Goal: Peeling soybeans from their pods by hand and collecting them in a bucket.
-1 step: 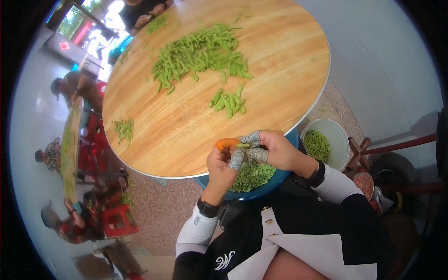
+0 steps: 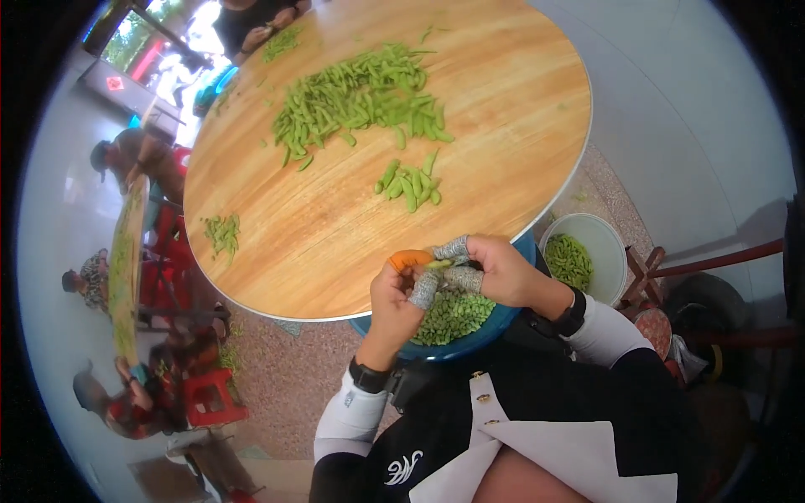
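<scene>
Both hands meet over a blue basin (image 2: 449, 355) at the round table's near edge. Between their fingertips is a green soybean pod (image 2: 438, 264), partly covered by the fingers. My left hand (image 2: 396, 295) pinches one end, with an orange cover on one finger and grey knit on the thumb. My right hand (image 2: 499, 270) grips the other end, its thumb and a finger wrapped in grey knit. Shelled green beans (image 2: 457, 317) fill the basin below. A small group of soybean pods (image 2: 409, 184) lies on the table just beyond my hands.
Farther across the wooden table (image 2: 495, 109) spreads a large pile of pods (image 2: 352, 96). Some pod scraps (image 2: 222, 235) lie at its left edge. A white bucket (image 2: 616, 251) holding pods stands at right. Other people sit beyond and at another table, near a red stool (image 2: 210, 394).
The pod between my fingertips has shifted slightly and shows a little more. My hands have hardly moved.
</scene>
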Demonstrator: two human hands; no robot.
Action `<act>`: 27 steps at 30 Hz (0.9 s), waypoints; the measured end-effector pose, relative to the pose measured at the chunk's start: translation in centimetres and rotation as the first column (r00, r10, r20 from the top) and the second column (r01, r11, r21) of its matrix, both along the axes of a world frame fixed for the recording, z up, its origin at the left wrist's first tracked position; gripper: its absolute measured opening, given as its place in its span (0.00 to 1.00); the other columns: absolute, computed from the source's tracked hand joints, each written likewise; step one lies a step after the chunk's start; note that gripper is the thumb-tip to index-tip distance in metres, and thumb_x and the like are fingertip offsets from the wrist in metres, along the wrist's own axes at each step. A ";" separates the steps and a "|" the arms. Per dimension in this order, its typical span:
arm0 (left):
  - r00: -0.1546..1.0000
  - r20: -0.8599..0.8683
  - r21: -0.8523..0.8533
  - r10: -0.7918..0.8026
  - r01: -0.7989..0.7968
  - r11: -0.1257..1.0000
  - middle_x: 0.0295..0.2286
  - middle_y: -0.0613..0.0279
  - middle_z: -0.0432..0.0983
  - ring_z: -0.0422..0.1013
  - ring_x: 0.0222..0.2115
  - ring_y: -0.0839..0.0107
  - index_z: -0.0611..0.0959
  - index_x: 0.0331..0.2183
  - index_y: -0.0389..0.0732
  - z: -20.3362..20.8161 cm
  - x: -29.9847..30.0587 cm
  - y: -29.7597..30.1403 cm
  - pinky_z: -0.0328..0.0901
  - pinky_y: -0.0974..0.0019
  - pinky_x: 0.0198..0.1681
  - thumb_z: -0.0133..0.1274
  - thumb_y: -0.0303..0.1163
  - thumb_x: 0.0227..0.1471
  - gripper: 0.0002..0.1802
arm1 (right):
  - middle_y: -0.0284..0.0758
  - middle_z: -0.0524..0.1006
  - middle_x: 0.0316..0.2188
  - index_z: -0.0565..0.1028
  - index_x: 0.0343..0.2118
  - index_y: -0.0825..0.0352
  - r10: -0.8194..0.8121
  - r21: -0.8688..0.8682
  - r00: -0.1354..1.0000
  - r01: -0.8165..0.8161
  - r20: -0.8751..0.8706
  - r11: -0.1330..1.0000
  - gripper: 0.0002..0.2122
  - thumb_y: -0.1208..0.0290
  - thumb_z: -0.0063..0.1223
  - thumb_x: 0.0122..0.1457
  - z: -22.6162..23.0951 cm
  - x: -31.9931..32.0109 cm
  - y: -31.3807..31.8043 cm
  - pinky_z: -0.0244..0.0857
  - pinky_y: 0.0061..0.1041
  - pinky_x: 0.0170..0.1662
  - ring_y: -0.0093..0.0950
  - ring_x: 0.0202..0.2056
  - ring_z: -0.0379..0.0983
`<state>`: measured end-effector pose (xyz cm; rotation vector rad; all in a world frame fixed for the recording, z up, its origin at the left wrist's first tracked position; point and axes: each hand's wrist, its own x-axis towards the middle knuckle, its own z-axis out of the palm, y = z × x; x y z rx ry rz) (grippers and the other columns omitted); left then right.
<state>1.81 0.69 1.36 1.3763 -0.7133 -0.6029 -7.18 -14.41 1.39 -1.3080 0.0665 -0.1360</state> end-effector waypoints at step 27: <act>0.756 0.653 0.265 -0.042 -0.175 0.948 0.19 0.48 0.68 0.67 0.21 0.50 0.71 0.30 0.36 0.8 -2.6 0.8 0.60 0.60 0.23 0.49 0.24 0.39 0.10 | 0.28 0.70 0.18 0.71 0.30 0.69 -0.008 0.244 0.985 0.051 -0.175 0.969 0.06 0.71 0.45 0.55 1.1 -2.1 -0.2 0.60 0.15 0.23 0.17 0.19 0.65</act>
